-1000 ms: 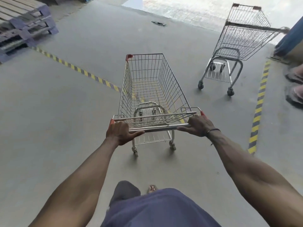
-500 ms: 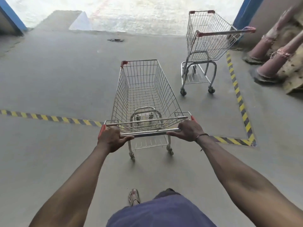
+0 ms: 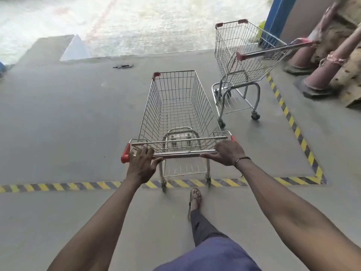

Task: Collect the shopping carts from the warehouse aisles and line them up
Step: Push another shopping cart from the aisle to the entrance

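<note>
Both grips on cart handle [image 3: 183, 153] | second cart [image 3: 242, 61] near, apparently apart

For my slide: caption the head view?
Both hands push an empty shopping cart across striped floor tape toward a parked cart.

Grey concrete floor [image 3: 58, 118], crossed by a yellow-and-black striped line [image 3: 58, 186] that turns a corner [image 3: 318, 176] and runs away up the right side. Beyond that line's right arm, two dull red traffic cones [image 3: 320, 79] lying tilted, against worn cardboard [image 3: 349, 79]. Behind the cones, a blue post [image 3: 277, 18]. Far from the line, a small dark flat object [image 3: 122, 66] near bright wet ground [image 3: 136, 22].
</note>
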Tool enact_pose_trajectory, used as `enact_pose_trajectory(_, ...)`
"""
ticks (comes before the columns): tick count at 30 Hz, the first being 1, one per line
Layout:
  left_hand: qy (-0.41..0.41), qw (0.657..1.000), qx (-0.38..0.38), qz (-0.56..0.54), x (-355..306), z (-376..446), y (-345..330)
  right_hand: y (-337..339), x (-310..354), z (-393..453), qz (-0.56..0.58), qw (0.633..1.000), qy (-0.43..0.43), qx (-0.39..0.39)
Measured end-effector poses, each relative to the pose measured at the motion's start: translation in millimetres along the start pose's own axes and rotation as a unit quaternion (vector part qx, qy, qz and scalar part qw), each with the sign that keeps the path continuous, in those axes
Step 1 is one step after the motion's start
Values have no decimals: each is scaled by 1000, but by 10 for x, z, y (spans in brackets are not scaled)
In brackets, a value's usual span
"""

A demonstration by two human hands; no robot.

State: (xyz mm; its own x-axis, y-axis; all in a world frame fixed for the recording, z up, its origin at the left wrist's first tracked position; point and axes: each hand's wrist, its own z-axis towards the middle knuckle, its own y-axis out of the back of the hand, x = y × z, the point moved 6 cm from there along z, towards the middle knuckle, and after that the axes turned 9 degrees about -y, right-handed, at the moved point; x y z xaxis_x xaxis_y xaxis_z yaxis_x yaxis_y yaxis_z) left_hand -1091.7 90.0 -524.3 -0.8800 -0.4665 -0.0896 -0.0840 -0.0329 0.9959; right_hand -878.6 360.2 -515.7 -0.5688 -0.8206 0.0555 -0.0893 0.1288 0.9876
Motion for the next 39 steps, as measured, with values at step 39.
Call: enact_pose_trajectory(39,-62,992,85,-68,2578,6432,314,897,-605,5766,64,982,-175,40)
